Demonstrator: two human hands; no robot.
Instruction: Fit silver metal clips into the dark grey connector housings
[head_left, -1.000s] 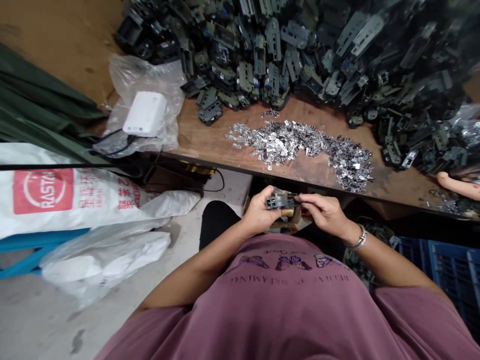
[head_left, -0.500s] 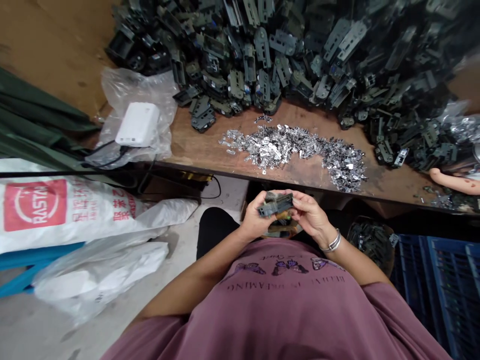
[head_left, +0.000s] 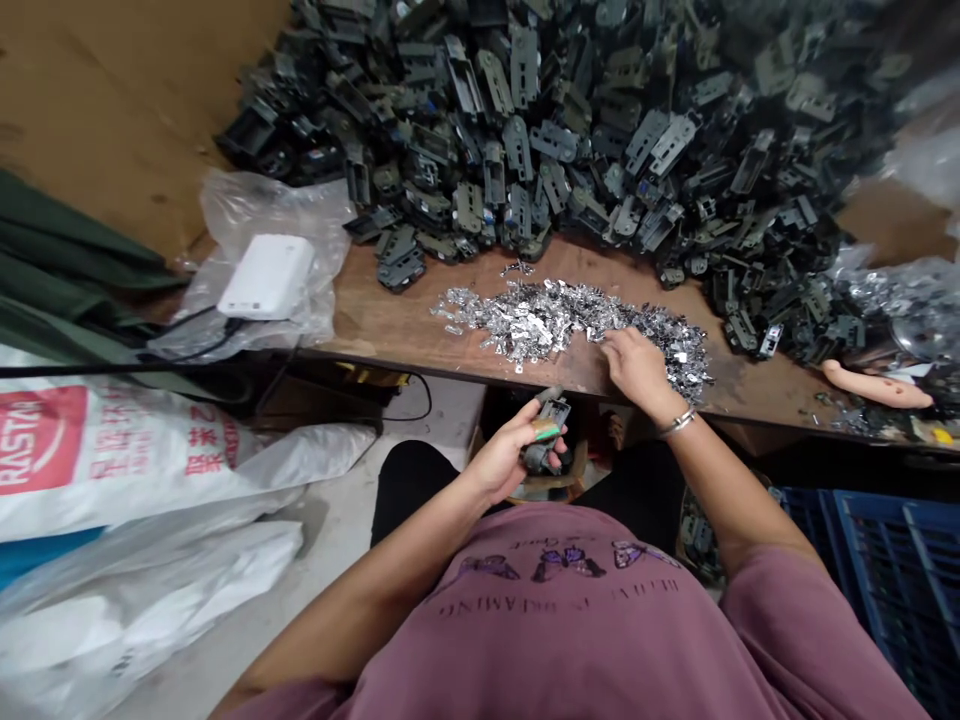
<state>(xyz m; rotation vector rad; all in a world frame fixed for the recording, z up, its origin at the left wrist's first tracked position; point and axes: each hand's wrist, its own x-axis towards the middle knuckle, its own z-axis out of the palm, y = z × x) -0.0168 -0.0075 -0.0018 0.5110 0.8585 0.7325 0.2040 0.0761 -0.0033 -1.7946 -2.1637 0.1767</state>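
Biggest is the wooden table [head_left: 390, 325], which stretches ahead of the L hand [head_left: 510, 455] & below the fingers of the R hand [head_left: 637, 372]. Well beyond the R fingertips lies a large heap [head_left: 517, 150] of dark parts. Right at these fingertips is the pile of small metal pieces [head_left: 532, 325], spreading to both sides of them. The R fingers are bent & narrow; I can't tell if any piece is between them. The L fingers are closed around one dark part [head_left: 555, 412], just off the near table edge. Step in hand is prob. the picking of one small piece. Next move, I think, calls for a fine pinch, to separate 1 pc from its neighbours, w/ L grip steady.
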